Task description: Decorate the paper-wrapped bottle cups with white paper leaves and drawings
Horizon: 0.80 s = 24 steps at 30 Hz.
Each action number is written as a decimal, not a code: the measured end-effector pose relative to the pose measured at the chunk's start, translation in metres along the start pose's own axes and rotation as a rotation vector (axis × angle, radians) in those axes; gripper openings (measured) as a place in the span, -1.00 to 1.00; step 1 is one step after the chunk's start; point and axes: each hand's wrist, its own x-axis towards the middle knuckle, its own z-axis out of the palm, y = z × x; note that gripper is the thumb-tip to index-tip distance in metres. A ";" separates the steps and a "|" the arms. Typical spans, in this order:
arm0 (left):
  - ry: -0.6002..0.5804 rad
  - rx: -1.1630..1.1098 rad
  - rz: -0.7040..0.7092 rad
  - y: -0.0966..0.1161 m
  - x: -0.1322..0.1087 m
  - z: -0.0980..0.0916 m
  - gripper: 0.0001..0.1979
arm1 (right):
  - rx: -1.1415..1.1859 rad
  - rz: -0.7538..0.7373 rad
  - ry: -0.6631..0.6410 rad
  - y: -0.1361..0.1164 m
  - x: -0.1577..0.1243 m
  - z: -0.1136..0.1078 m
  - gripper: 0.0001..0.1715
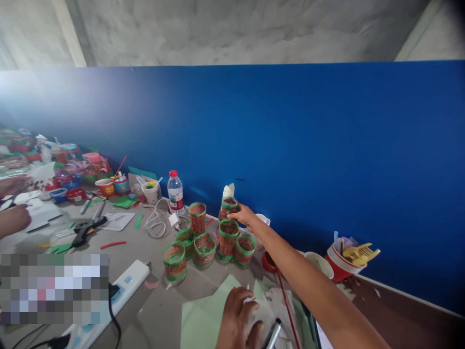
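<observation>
My right hand (242, 214) reaches forward and grips a small red woven cup with a green rim (228, 205), which has a white wad sticking out of its top. It holds that cup on top of another cup (227, 237) in a cluster of several similar cups (204, 249). My left hand (238, 317) rests low at the frame's bottom on a green paper sheet (199, 320) and white paper scraps (271, 303). Its fingers curl around a white scrap. A metal-tipped pen (273, 334) lies beside it.
A blue wall panel (327, 160) backs the table. A water bottle (175, 192), white charger cable (158, 224), glue gun (85, 230) and power strip (125, 286) lie to the left. A red cup with a yellow comb (343, 261) stands right. Another person's hands (14, 218) work far left.
</observation>
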 end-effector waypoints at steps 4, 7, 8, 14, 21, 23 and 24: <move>0.011 0.001 -0.007 -0.009 -0.011 0.012 -0.80 | 0.003 0.003 -0.051 0.013 0.008 0.002 -0.54; 0.020 0.009 -0.004 -0.016 -0.019 0.022 -0.81 | -0.032 -0.017 -0.086 0.019 0.013 0.004 -0.52; 0.030 0.018 -0.009 -0.017 -0.021 0.025 -0.82 | -0.048 -0.025 -0.097 0.020 0.014 0.005 -0.51; 0.070 0.048 -0.076 -0.015 -0.021 0.028 -0.77 | -0.176 -0.062 -0.158 0.029 0.025 0.009 -0.50; 0.075 0.076 -0.083 -0.010 -0.017 0.023 -0.71 | -0.300 -0.094 -0.215 0.039 0.031 0.015 -0.51; 0.079 0.063 -0.087 -0.009 -0.016 0.023 -0.71 | -0.340 -0.094 -0.241 0.038 0.030 0.016 -0.57; 0.079 0.054 -0.089 -0.009 -0.016 0.023 -0.72 | -0.363 -0.093 -0.258 0.037 0.029 0.016 -0.60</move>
